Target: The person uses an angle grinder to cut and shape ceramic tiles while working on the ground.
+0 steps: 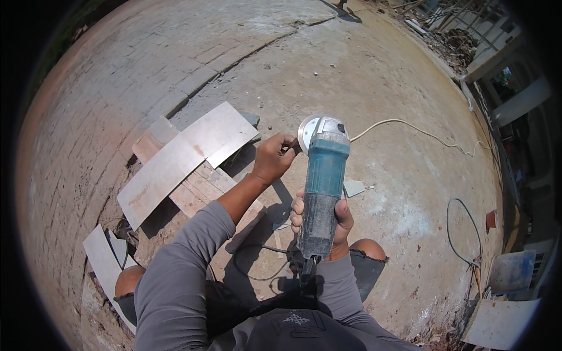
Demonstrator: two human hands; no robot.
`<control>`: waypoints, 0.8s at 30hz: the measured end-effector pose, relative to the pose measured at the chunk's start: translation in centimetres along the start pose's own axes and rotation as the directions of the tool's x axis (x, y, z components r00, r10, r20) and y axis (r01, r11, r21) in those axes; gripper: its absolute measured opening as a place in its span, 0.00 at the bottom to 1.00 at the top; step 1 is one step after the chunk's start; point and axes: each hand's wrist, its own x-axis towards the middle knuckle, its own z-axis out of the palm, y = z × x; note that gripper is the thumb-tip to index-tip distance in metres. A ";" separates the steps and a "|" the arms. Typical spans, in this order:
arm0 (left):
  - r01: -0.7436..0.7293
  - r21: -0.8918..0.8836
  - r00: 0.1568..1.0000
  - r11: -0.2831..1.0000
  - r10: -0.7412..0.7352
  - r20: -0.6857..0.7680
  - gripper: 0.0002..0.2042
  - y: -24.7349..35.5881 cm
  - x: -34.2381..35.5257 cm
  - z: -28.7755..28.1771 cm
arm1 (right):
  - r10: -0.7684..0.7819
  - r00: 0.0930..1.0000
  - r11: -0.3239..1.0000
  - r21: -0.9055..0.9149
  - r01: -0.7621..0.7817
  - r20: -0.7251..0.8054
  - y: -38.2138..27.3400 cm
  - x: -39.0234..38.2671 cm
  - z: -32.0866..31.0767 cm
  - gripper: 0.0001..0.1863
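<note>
An angle grinder (326, 175) with a teal body and a dusty dark rear grip stands nearly upright in front of me. Around that rear grip my right hand (341, 234) is wrapped, fingers on one side and thumb on the other. A pale round disc (307, 133) sits at the grinder's metal head, facing left. My left hand (274, 158) is closed in a pinch at the disc's lower left edge. Something small and dark shows by its fingertips, too hidden to name. A black cord leaves the grinder's lower end.
Left of my hands, a long pale tile (170, 167) rests across reddish slabs (202, 187). More tile pieces (102, 251) lie by my left knee. A white cable (404, 121) crosses the concrete on the right, near a hose loop (449, 228) and a bluish bucket (510, 272).
</note>
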 end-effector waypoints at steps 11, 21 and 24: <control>-0.030 0.015 0.999 0.999 0.030 -0.024 0.10 0.4 -0.5 -1.0 | -0.079 0.996 0.996 -0.035 0.078 -0.046 -0.9 0.0 0.2 0.42; 0.199 -0.135 0.955 0.971 -0.223 -0.197 0.12 -2.6 -0.1 -4.0 | -0.144 0.988 0.990 -0.017 0.143 -0.055 -2.6 -0.1 -1.0 0.41; 0.243 -0.001 0.863 0.970 -0.217 -0.456 0.14 -5.9 1.0 -6.9 | -0.140 0.988 0.989 -0.051 0.136 -0.071 -2.4 -0.1 -1.4 0.42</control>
